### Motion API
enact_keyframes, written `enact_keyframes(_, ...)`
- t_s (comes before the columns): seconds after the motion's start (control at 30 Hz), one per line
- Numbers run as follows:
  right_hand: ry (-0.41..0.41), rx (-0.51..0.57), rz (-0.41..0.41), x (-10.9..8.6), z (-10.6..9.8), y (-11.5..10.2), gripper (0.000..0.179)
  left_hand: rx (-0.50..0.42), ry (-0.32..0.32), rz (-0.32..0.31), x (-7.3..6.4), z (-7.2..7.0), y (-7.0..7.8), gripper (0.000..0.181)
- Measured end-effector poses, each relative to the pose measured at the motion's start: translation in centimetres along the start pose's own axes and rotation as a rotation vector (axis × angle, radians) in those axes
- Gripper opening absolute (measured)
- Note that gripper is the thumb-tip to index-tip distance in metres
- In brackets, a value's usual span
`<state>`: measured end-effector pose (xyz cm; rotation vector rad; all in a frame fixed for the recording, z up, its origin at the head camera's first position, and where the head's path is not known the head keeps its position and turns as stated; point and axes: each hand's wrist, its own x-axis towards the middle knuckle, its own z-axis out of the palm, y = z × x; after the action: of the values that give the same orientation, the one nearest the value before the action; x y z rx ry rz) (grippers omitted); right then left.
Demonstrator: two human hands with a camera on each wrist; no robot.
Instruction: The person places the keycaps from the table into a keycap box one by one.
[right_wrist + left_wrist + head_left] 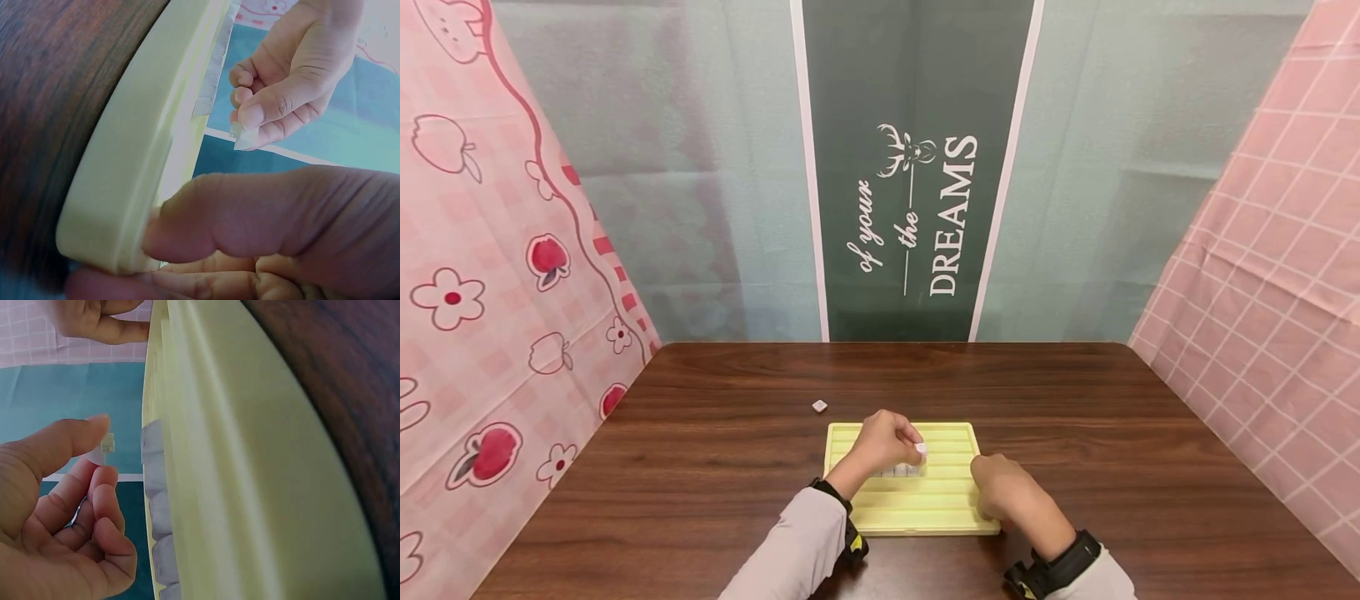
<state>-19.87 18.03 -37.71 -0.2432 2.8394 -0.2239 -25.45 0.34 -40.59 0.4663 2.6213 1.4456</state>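
Between thumb and index finger, my left hand (883, 442) pinches a small white keycap (921, 450) over the pale yellow ridged tray (917, 521). The held keycap (104, 449) shows its side in the left wrist view. A row of white keycaps (901, 471) sits in one of the tray's grooves, partly hidden by my left hand. My right hand (1011, 490) grips the right edge of the tray, its thumb (187, 215) on the rim and its fingers lower at the side.
One loose white keycap (819, 406) lies on the brown wooden table (715, 467), beyond the tray's far left corner. Hanging cloths stand around the table: a blue-green one (737, 208) behind, and pink ones to the left and right.
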Motion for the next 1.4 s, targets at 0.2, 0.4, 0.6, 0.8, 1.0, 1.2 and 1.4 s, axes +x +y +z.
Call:
enact_keyframes(0.2, 0.002, -0.001, 0.003, 0.1, 0.0, 0.0, 0.020, 0.061, -0.006, 0.017, 0.0, 0.5, 0.2, 0.017)
enact_keyframes(0.4, 0.005, -0.009, -0.003, 0.0, 0.0, 0.1, 0.020, 0.141, -0.027, -0.009, -0.1, 0.9, 0.3, 0.017)
enact_keyframes(0.6, 0.012, -0.019, -0.010, 0.0, 0.1, 0.1, 0.020, 0.218, -0.031, -0.029, -0.3, 1.1, 0.3, 0.018)
enact_keyframes(0.8, 0.019, -0.023, -0.011, 0.0, 0.1, 0.1, 0.020, 0.260, -0.020, -0.048, -0.5, 1.2, 0.6, 0.018)
enact_keyframes(1.0, 0.003, -0.013, 0.008, 0.1, 0.1, 0.0, 0.019, 0.293, -0.011, -0.056, -0.4, 1.6, 0.5, 0.020)
enact_keyframes(1.2, -0.013, -0.009, 0.017, 0.0, 0.0, -0.1, 0.019, 0.296, -0.012, -0.059, -0.4, 1.7, 0.4, 0.022)
enact_keyframes(1.4, -0.019, -0.002, 0.024, 0.0, 0.0, 0.0, 0.019, 0.309, -0.018, -0.063, -0.4, 1.8, 0.3, 0.022)
